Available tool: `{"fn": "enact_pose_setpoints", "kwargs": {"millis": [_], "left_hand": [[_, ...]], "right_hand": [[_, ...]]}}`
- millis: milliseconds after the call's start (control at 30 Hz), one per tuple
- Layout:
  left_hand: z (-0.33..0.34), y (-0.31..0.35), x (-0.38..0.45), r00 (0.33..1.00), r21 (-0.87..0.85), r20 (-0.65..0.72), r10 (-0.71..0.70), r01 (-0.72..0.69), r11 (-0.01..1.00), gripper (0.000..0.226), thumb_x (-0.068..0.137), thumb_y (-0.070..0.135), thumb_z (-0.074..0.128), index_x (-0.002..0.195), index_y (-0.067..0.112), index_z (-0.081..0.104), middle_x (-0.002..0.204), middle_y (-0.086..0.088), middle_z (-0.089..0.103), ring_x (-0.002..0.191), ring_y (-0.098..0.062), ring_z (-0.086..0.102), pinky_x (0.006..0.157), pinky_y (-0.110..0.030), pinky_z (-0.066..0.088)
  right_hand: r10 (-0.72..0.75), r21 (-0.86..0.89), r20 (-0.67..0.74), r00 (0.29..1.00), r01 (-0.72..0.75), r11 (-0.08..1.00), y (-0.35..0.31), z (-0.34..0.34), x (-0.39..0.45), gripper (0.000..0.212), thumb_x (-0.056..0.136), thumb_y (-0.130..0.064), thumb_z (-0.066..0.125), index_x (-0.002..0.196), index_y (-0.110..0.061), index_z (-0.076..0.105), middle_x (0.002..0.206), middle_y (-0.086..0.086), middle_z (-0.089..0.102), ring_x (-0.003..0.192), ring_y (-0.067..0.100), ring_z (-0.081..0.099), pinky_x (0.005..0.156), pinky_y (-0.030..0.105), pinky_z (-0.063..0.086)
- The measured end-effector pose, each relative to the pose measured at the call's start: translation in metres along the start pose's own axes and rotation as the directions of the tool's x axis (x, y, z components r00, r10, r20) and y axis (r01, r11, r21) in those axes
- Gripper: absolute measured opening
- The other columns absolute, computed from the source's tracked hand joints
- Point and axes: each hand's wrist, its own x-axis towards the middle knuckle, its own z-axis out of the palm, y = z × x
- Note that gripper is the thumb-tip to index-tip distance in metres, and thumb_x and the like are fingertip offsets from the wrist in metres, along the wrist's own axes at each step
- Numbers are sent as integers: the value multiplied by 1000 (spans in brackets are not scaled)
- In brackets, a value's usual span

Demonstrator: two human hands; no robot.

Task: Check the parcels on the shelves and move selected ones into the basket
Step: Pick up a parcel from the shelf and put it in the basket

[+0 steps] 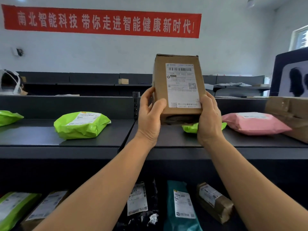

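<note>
I hold a brown cardboard box (177,87) upright above the top shelf (93,144), its white shipping label facing me. My left hand (150,117) grips its lower left edge and my right hand (209,119) grips its lower right edge. On the shelf lie a green bag parcel (80,125), a second green bag (190,128) partly hidden behind my right hand, and a pink bag parcel (255,123). No basket is in view.
A large brown box (290,114) sits at the shelf's far right, another green bag (8,117) at the far left. The lower shelf holds a black bag (141,207), a teal bag (180,207), a brown parcel (215,202) and others. Further shelves stand behind.
</note>
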Motion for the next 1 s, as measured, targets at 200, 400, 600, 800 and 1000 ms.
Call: {"fn": "enact_pose_setpoints", "kwargs": {"millis": [200, 400, 600, 800, 1000], "left_hand": [[35, 5, -18, 995, -49, 70, -66, 70, 996, 48, 84, 11, 57, 130, 15, 44, 107, 3, 64, 83, 2, 66, 67, -13, 51], [87, -3, -58, 969, -107, 196, -153, 176, 979, 47, 84, 14, 58, 128, 17, 46, 107, 3, 64, 85, -3, 66, 68, -17, 52], [157, -23, -115, 905, -177, 343, -251, 325, 929, 52, 72, 21, 57, 123, 17, 49, 105, 2, 65, 78, 3, 66, 67, -15, 51], [227, -49, -187, 785, -134, 473, -401, 513, 848, 60, 69, 28, 59, 127, 19, 49, 119, -4, 63, 95, -10, 64, 73, -21, 53], [291, -72, -256, 672, -67, 569, -474, 612, 788, 54, 68, 30, 60, 120, 22, 49, 117, -2, 61, 101, -16, 62, 74, -23, 53]], "right_hand": [[5, -79, -81, 997, -12, 997, -32, -38, -17, 34, 95, -26, 41, 122, -19, 60, 104, -3, 69, 100, 17, 64, 82, 31, 52], [-56, -224, -225, 973, 5, 975, -67, -101, -52, 31, 96, -24, 41, 115, -15, 64, 95, -5, 68, 83, 7, 62, 67, 23, 49], [-60, -263, -463, 884, -72, 962, -98, -181, -99, 26, 89, -34, 52, 107, -26, 69, 97, -4, 72, 94, 18, 66, 83, 37, 54], [-34, -299, -596, 802, -183, 937, -126, -264, -153, 18, 79, -45, 55, 78, -39, 72, 93, -3, 74, 96, 24, 69, 86, 46, 56], [-26, -280, -735, 678, -268, 922, -138, -351, -198, 28, 77, -50, 57, 97, -33, 66, 104, 2, 71, 100, 25, 68, 89, 51, 56]]}}
